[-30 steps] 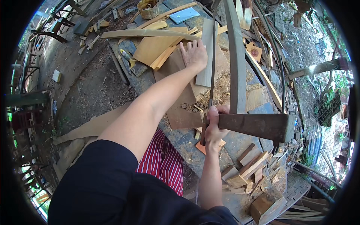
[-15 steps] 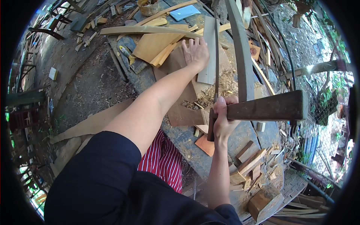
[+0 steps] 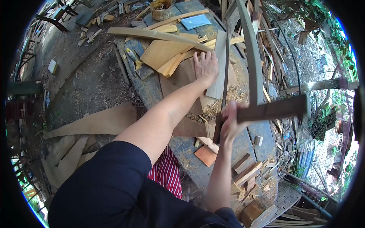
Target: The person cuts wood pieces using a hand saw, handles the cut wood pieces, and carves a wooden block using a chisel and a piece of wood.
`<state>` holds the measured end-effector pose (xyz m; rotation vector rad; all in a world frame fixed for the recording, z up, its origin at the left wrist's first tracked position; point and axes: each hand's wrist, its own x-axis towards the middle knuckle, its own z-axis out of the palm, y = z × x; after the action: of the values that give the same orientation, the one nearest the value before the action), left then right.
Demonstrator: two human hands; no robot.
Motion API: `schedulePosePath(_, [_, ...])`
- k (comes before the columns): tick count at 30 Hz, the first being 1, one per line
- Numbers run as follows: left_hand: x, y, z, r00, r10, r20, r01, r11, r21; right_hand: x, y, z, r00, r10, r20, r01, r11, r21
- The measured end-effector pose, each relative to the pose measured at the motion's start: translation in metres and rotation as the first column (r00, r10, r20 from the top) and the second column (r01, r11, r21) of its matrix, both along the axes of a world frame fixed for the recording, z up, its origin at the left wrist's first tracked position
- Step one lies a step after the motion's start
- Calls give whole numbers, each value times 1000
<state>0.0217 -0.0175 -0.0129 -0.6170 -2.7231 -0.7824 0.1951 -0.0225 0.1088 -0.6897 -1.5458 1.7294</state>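
My right hand [image 3: 230,123] is wrapped round the end of a wooden frame saw [image 3: 275,108], partly blurred. The saw's long dark blade [image 3: 226,72] stretches away from me, beside its grey wooden bar. Under the blade lies a thin, pale grey board [image 3: 216,89]. My left hand [image 3: 207,69] rests at this board's left side, fingers apart and bent slightly downward. A long curved strip of wood [image 3: 152,34] ends just beyond those fingers. Sawdust [image 3: 237,91] is scattered about the board. Where the blade meets the wood is not clearly visible.
Tan wood pieces [image 3: 161,53] and a yellow-handled brush [image 3: 133,57] lie left on the worktable [image 3: 146,89]. Farther back are a light blue flat object [image 3: 195,21] and a tub [image 3: 161,10]. Offcuts [image 3: 247,174] and a wood block [image 3: 257,212] sit near right.
The view has shifted, so the table appears slightly lower and to the right. My right hand and the frame saw have moved a little and are blurred. My left hand stays by the board.
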Motion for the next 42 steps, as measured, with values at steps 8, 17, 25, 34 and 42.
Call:
schedulePosePath(8, [4,17,10,1000,-5,20,5,1000,-20,-105,78,-10,996,74,-46,-74,997,8])
schedulePosePath(17, [4,10,14,995,-8,97,9,1000,-9,-5,-2,0,997,-40,63,25,976,217])
schedulePosePath(25, [7,17,14,994,-1,107,9,997,-75,-124,81,-16,998,45,-43,-46,999,-17])
schedulePosePath(34, [1,12,19,996,-3,92,6,1000,-30,7,-9,4,995,-15,102,4,994,107])
schedulePosePath(42, [5,12,16,998,-15,67,19,998,-57,-82,59,-5,995,81,59,-86,991,98])
